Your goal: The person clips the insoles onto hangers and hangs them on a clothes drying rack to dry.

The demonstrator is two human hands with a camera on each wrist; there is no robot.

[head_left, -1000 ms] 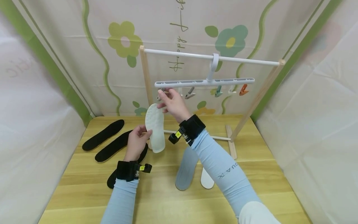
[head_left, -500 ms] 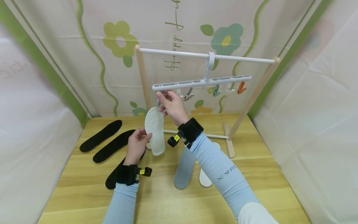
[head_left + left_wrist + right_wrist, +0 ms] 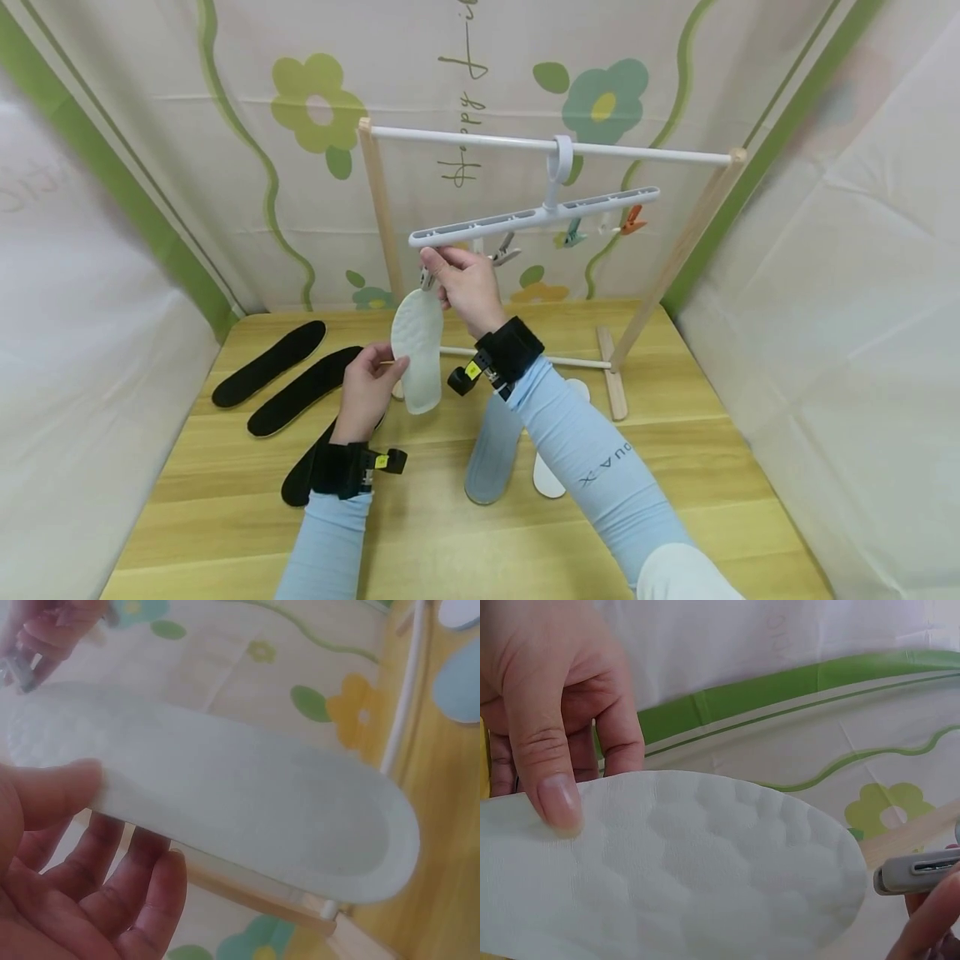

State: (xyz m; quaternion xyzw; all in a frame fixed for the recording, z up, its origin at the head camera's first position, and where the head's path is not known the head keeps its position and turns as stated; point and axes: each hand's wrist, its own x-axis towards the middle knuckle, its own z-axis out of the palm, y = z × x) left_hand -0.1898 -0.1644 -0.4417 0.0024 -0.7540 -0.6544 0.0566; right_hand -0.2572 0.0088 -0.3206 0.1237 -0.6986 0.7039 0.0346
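Note:
A pale greenish-white insole [image 3: 417, 350] stands upright in the head view, its broad bumpy end on top. My left hand [image 3: 366, 383] pinches its left edge, thumb on the front face and fingers behind. My right hand [image 3: 472, 287] pinches a grey clothespin [image 3: 915, 871] under the left end of the white clip hanger [image 3: 491, 228]. In the right wrist view, the clothespin's tip sits right by the insole's rounded end; whether its jaws touch the insole I cannot tell. The hanger hangs tilted, left end lower.
The hanger hooks over a white rod [image 3: 465, 139] on a wooden stand. More clothespins hang from it, including a teal one [image 3: 574, 233] and an orange one [image 3: 633, 219]. Black insoles [image 3: 270, 364] lie on the left; a grey insole [image 3: 492, 454] and a white insole [image 3: 548, 477] lie near the right forearm.
The hanger's right end has swung up and slightly left, so it tilts more. The clothespin in my right hand now shows right above the insole's top. My left hand keeps its hold.

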